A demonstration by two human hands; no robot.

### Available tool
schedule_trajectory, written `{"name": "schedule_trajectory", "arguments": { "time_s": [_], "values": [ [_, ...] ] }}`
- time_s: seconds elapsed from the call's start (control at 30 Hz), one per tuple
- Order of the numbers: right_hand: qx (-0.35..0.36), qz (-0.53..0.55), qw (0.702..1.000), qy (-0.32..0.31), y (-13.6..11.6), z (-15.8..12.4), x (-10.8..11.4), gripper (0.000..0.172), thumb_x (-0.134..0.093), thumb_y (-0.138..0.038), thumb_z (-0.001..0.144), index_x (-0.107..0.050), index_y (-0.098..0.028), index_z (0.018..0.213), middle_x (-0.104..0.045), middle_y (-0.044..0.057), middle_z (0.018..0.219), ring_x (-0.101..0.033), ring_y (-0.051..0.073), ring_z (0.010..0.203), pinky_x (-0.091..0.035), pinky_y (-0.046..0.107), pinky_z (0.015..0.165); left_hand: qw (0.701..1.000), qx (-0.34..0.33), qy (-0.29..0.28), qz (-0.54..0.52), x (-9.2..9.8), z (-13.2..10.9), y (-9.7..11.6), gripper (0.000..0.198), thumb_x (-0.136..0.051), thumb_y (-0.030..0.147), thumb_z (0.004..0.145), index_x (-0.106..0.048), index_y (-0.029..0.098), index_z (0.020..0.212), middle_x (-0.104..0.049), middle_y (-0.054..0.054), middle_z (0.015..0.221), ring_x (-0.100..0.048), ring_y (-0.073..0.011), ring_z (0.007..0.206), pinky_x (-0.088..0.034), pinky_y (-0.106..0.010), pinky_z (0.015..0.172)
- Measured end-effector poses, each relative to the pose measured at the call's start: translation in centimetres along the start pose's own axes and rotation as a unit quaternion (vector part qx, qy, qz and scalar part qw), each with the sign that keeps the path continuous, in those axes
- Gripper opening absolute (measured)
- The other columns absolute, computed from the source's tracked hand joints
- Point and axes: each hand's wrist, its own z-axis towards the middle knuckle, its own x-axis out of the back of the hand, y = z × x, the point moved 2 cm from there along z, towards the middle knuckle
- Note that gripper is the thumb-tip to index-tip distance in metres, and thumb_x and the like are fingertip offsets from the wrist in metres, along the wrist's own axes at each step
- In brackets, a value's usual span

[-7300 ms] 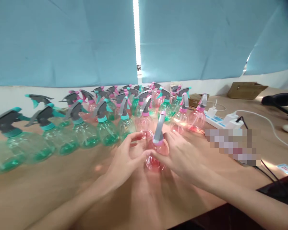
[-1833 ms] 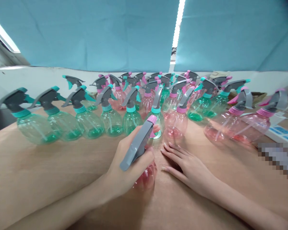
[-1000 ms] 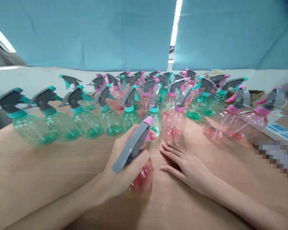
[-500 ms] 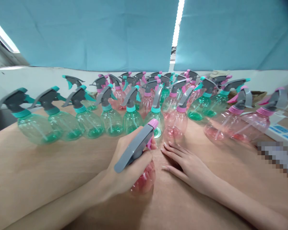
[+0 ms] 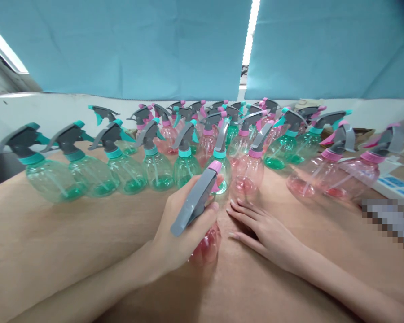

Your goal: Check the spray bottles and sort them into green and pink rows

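Note:
My left hand (image 5: 185,224) is wrapped around the neck of a pink spray bottle (image 5: 207,246) with a grey head and pink nozzle. The nozzle points away from me, and the fingers hide the collar and much of the trigger. To the right, my right hand (image 5: 265,229) lies flat on the wooden table (image 5: 87,242), fingers stretched, holding nothing. Just beyond its fingertips stands another pink spray bottle (image 5: 245,175). Beside that one, a green spray bottle (image 5: 221,163) is partly covered by the held bottle's head.
A row of green spray bottles (image 5: 128,175) stretches to the left, with several more green and pink ones behind. Two pink bottles (image 5: 309,177) stand at the right, near a white device with blue panels (image 5: 395,184). A blue curtain (image 5: 138,49) hangs behind.
My left hand has moved the held pink spray bottle slightly forward and to the right, and its head looks a little steeper. My right hand has stayed nearly still.

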Motion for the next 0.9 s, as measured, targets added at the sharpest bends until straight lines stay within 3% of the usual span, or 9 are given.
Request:
{"name": "schedule_trajectory", "arguments": {
  "time_s": [0.2, 0.47, 0.9],
  "values": [
    [0.001, 0.007, 1.0, -0.001, -0.08, 0.02, 0.1, 0.054, -0.048, -0.049, 0.097, -0.055, -0.016, 0.139, -0.052, 0.014, 0.145, -0.044, 0.034, 0.137, -0.041, 0.057, 0.109, 1.0, 0.017, 0.009, -0.011, 0.02, 0.07, 0.25, 0.01, -0.054, 0.015, 0.083, -0.051, 0.024, 0.084, -0.047, 0.005, 0.067, -0.049, -0.0139, 0.061, -0.045, -0.026, 0.059],
    [-0.001, 0.005, 1.0, -0.005, -0.09, 0.04, 0.03, 0.055, -0.049, -0.049, 0.097, -0.055, -0.014, 0.139, -0.052, 0.015, 0.145, -0.045, 0.034, 0.137, -0.04, 0.058, 0.109, 0.999, 0.028, -0.002, -0.028, -0.04, 0.08, 0.11, 0.028, -0.05, 0.01, 0.076, -0.053, 0.024, 0.099, -0.046, 0.006, 0.072, -0.045, -0.0136, 0.063, -0.043, -0.026, 0.063],
    [0.005, -0.006, 1.0, -0.016, -0.01, 0.05, 0.02, 0.057, -0.045, -0.05, 0.099, -0.053, -0.011, 0.14, -0.05, 0.016, 0.146, -0.044, 0.035, 0.137, -0.041, 0.058, 0.109, 0.998, 0.03, -0.008, -0.047, -0.13, 0.07, -0.03, 0.026, -0.049, 0.009, 0.076, -0.05, 0.026, 0.096, -0.037, 0.007, 0.069, -0.035, -0.013, 0.059, -0.035, -0.027, 0.057]
  ]
}}
